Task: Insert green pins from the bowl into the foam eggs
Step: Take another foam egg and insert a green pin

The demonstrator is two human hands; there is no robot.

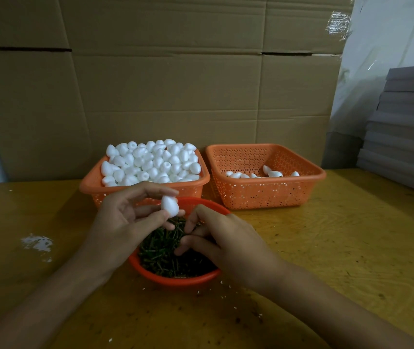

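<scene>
My left hand (122, 220) pinches a white foam egg (170, 206) between thumb and fingertips, held just above the far side of the red bowl (175, 279). The bowl is filled with dark green pins (160, 250). My right hand (223, 238) reaches into the bowl from the right, its curled fingertips down among the pins; whether a pin is between them I cannot tell. Behind the bowl, the left orange basket (95, 190) is heaped with white foam eggs (150, 162). The right orange basket (266, 192) holds several eggs (273, 173) on its floor.
The baskets and bowl stand on a yellowish wooden table (339, 248) with white crumbs and paint marks at the left. Large cardboard boxes (163, 84) form a wall right behind the baskets. A stack of grey sheets (407, 132) rises at the right edge.
</scene>
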